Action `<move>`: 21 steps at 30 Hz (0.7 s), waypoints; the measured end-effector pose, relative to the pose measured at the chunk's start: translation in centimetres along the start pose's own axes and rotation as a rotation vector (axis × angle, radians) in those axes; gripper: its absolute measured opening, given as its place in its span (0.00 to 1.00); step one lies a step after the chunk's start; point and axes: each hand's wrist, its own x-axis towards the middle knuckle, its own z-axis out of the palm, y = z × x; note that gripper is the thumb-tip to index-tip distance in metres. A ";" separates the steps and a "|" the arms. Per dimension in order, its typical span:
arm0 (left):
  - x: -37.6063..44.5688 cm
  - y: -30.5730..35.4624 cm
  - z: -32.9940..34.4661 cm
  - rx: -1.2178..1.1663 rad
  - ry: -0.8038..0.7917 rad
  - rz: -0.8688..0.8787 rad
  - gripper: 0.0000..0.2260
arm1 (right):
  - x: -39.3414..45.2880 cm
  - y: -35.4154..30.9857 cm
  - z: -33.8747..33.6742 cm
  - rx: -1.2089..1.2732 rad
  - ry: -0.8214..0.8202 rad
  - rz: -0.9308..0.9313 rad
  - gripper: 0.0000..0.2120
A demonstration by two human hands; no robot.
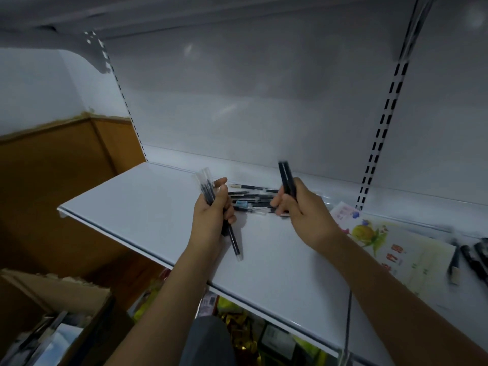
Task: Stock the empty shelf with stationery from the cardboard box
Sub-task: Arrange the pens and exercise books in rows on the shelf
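Note:
A white shelf runs across the middle of the view. My left hand grips a bundle of black pens with clear caps, their ends sticking out above and below the fist. My right hand holds two black pens that point upward. Between and behind the hands a loose pile of pens lies on the shelf. The cardboard box stands at the lower left with stationery inside.
A colourful illustrated booklet lies on the neighbouring shelf at right, with several dark pens beside it. Slotted uprights flank the back panel. Below the shelf are packaged goods. A brown wooden panel stands left.

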 end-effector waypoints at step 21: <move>-1.4 -0.7 0.7 0.702 -0.211 0.080 0.15 | 0.3 2.0 -1.3 -0.723 -0.258 -0.176 0.16</move>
